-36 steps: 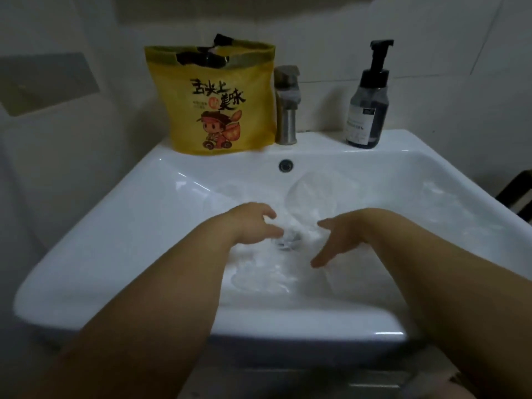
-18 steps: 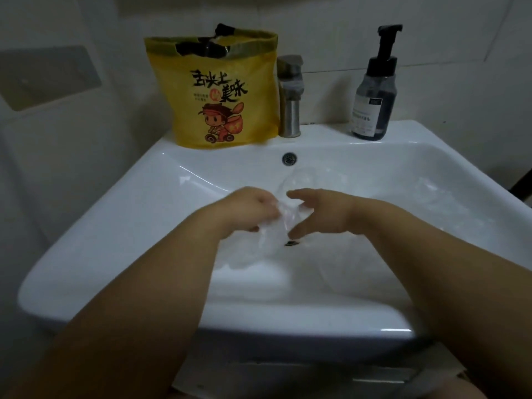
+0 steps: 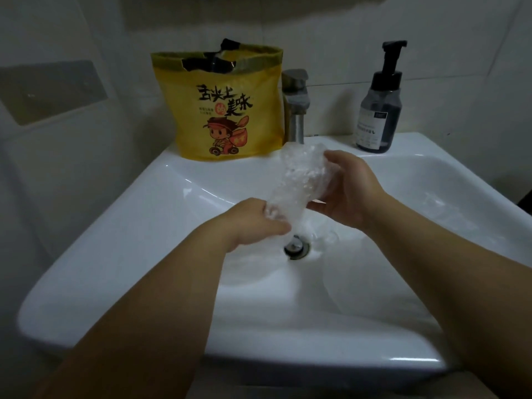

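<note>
A crumpled clear plastic bag (image 3: 302, 180) hangs above the white sink basin (image 3: 121, 254), held between both hands. My right hand (image 3: 348, 191) grips its upper end, just in front of the faucet. My left hand (image 3: 253, 221) pinches its lower end above the metal drain (image 3: 296, 249). More clear plastic (image 3: 354, 280) lies on the basin floor to the right of the drain.
A yellow snack bag (image 3: 224, 110) with a torn top stands on the sink's back ledge at the left. The steel faucet (image 3: 296, 110) rises beside it. A dark pump bottle (image 3: 380, 110) stands at the back right. White tiled walls enclose the sink.
Both hands came together over the drain, took hold of the clear plastic bag and lifted it out of the basin; the right hand rose toward the faucet.
</note>
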### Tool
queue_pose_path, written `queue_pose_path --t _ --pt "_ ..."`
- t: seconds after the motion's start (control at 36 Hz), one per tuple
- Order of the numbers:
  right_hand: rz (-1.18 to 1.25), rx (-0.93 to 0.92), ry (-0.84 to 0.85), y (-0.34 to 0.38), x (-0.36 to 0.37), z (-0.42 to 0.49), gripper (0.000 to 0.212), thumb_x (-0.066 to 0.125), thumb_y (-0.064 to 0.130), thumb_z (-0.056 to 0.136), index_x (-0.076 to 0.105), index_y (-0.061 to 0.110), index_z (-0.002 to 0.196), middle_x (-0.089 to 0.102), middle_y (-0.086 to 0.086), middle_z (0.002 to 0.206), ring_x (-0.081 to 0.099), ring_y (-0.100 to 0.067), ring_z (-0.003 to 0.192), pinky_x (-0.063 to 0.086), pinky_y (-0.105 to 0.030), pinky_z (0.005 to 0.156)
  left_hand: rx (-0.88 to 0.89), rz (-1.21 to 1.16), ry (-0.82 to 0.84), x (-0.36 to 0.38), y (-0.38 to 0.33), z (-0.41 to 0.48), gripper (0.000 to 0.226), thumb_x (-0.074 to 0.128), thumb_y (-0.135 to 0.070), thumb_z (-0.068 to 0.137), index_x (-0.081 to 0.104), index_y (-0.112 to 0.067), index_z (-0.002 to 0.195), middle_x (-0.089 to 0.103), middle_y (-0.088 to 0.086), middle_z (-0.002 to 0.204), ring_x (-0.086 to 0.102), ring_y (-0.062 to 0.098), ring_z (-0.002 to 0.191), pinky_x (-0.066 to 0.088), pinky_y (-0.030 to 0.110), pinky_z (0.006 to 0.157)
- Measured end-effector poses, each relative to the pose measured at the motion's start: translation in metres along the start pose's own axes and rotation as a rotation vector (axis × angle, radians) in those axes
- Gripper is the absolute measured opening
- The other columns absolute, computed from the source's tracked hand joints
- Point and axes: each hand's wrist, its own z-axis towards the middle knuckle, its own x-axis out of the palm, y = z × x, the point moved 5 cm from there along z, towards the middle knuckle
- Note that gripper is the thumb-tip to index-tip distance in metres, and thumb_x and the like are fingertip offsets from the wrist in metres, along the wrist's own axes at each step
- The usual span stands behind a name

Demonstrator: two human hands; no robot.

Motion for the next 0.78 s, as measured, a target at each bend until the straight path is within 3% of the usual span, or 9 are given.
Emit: queue_pose_path --t 0.11,0.19,0.25,0.33,0.39,0.47,0.56,0.64,0.78 --pt "-0.225 -0.055 -0.148 0.001 -0.012 0.005 0.01 0.047 0.007 0.094 0.057 0.008 0.098 0.061 -0.011 0.094 0.062 -0.026 0.086 0.053 -0.039 0.076 -0.013 -0.09 -0.131 -0.012 0.003 0.005 0.019 0.07 -0.019 0.086 0.067 -0.008 0.101 0.066 0.009 0.106 0.062 0.022 0.092 0.046 0.027 0.074" --pt "-1.008 -0.12 -0.186 -0.003 -0.019 0.008 0.029 0.049 0.0 0.092 0.055 0.007 0.12 0.057 -0.01 0.107 0.055 -0.024 0.093 0.045 -0.032 0.078 0.013 -0.244 -0.225 -0.021 0.0 0.007 0.012 0.068 -0.009 0.086 0.061 -0.019 0.088 0.064 0.006 0.102 0.06 0.023 0.089 0.048 0.031 0.074" --pt "-1.191 -0.12 -0.109 -0.009 -0.016 0.005 0.045 0.058 0.0 0.088 0.047 0.008 0.132 0.054 -0.01 0.116 0.048 -0.021 0.098 0.04 -0.029 0.081 0.058 -0.269 -0.276 -0.024 -0.002 0.006 0.019 0.07 -0.007 0.084 0.061 -0.023 0.086 0.064 0.003 0.095 0.06 0.02 0.081 0.048 0.031 0.071" --pt "-0.973 -0.167 -0.032 -0.006 -0.008 0.002 0.075 0.069 0.006 0.083 0.029 0.019 0.145 0.045 -0.002 0.121 0.044 -0.017 0.102 0.04 -0.025 0.077 0.097 -0.254 -0.301 -0.025 -0.005 0.004 0.022 0.073 -0.007 0.082 0.062 -0.021 0.096 0.064 0.001 0.091 0.057 0.016 0.075 0.046 0.026 0.066" --pt "-0.831 -0.228 -0.021 0.001 -0.002 0.0 0.071 0.067 0.014 0.086 0.03 0.024 0.146 0.043 0.004 0.123 0.046 -0.016 0.107 0.042 -0.027 0.083 0.111 -0.254 -0.297 -0.024 -0.006 0.004 0.024 0.073 -0.008 0.082 0.061 -0.019 0.1 0.064 0.001 0.092 0.058 0.016 0.077 0.045 0.026 0.067" --pt "-0.62 -0.268 0.036 0.009 0.008 -0.005 0.031 0.059 0.038 0.09 0.064 0.014 0.109 0.062 -0.004 0.115 0.058 -0.022 0.106 0.042 -0.043 0.102 0.118 -0.248 -0.283 -0.024 -0.008 0.002 0.022 0.071 -0.015 0.086 0.061 -0.015 0.105 0.065 0.005 0.101 0.06 0.021 0.086 0.05 0.034 0.072" --pt "-0.714 -0.208 0.002 0.007 0.007 -0.006 0.05 0.047 0.053 0.092 0.071 0.011 0.081 0.068 -0.004 0.103 0.06 -0.023 0.102 0.042 -0.039 0.099 0.114 -0.271 -0.283 -0.023 -0.011 0.0 0.018 0.063 -0.025 0.091 0.064 -0.016 0.107 0.066 0.007 0.105 0.062 0.029 0.099 0.052 0.045 0.087" --pt "-0.885 -0.201 0.048 -0.003 0.008 -0.002 0.033 0.067 0.036 0.086 0.064 0.015 0.112 0.067 -0.004 0.105 0.063 -0.025 0.102 0.052 -0.036 0.088 0.147 -0.309 -0.259 -0.022 -0.016 -0.004 0.007 0.06 -0.023 0.093 0.065 -0.025 0.098 0.065 0.001 0.093 0.061 0.023 0.088 0.051 0.038 0.08" --pt "-0.884 -0.101 0.156 -0.013 0.009 -0.003 0.071 0.075 0.016 0.08 0.039 0.027 0.14 0.063 -0.005 0.11 0.065 -0.02 0.093 0.056 -0.029 0.075 0.226 -0.35 -0.21 -0.019 -0.021 -0.006 0.022 0.064 -0.003 0.087 0.064 -0.024 0.093 0.068 0.004 0.097 0.063 0.019 0.088 0.053 0.036 0.083"
